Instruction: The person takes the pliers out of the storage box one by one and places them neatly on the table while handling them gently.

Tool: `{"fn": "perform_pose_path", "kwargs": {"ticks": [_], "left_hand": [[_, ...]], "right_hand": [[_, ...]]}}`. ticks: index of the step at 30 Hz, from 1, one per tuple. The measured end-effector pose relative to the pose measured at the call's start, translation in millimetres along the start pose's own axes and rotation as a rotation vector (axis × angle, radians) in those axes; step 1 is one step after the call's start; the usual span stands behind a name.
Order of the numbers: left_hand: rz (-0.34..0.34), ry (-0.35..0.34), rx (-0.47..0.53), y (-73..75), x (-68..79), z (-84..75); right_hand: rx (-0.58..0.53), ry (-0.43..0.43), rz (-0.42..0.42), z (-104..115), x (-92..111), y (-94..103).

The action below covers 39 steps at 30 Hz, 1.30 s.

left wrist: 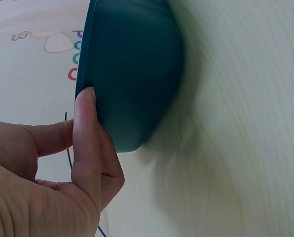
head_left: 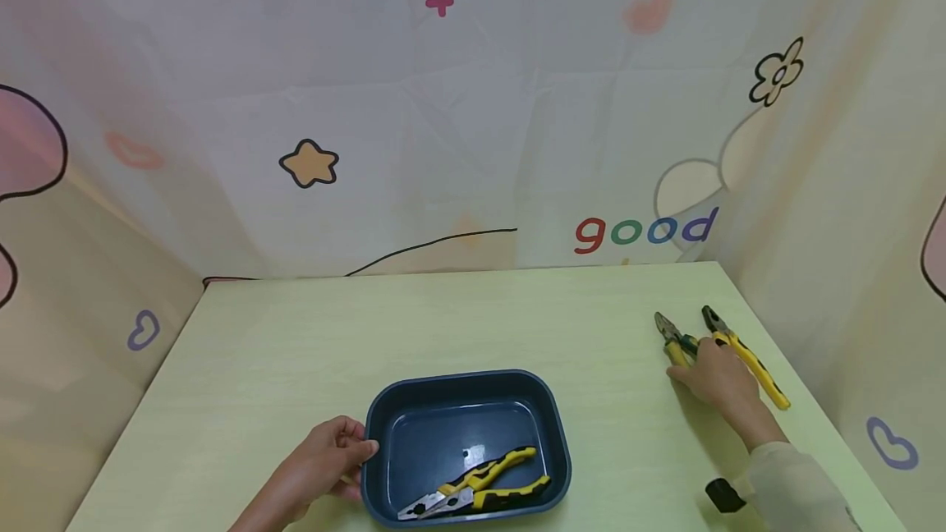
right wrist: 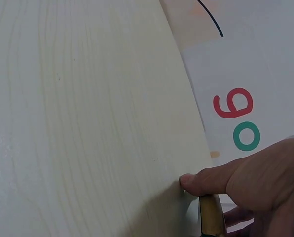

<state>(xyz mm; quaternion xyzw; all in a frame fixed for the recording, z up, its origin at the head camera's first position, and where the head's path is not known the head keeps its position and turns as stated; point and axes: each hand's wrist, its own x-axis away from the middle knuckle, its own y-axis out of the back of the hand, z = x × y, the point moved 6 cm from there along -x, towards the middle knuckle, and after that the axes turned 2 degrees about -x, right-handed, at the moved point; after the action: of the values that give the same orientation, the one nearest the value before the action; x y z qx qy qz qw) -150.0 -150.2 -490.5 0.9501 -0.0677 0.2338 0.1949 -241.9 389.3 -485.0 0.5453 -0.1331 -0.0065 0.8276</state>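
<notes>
My left hand pinches the left rim of a dark blue plastic tray, thumb over the edge and fingers outside. In the left wrist view, fingers lie along the tray's outer wall. Two pairs of yellow-and-black pliers lie in the tray's near part, jaws to the left. At the right, my right hand grips green-and-yellow pliers by the handles, jaws pointing away. Its thumb shows against one yellow handle in the right wrist view; the palm hides much of the handles.
Just right of the right hand, yellow-and-black pliers lie near the right edge of the pale wooden table. A printed curtain hangs behind and at both sides. A small black object is at the right cuff.
</notes>
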Motion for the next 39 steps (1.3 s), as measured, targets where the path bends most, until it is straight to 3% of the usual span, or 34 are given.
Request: {"fn": "perform_pose_path", "kwargs": {"ticks": [6, 39], "left_hand": [[-0.013, 0.034, -0.013, 0.0, -1.8, 1.0], [-0.006, 0.023, 0.014, 0.7, -3.1, 2.5]], "right_hand": [[0.003, 0.014, -0.004, 2.3, 2.1, -0.2], [0.037, 0.025, -0.006, 3.1, 0.4, -2.0]]}}
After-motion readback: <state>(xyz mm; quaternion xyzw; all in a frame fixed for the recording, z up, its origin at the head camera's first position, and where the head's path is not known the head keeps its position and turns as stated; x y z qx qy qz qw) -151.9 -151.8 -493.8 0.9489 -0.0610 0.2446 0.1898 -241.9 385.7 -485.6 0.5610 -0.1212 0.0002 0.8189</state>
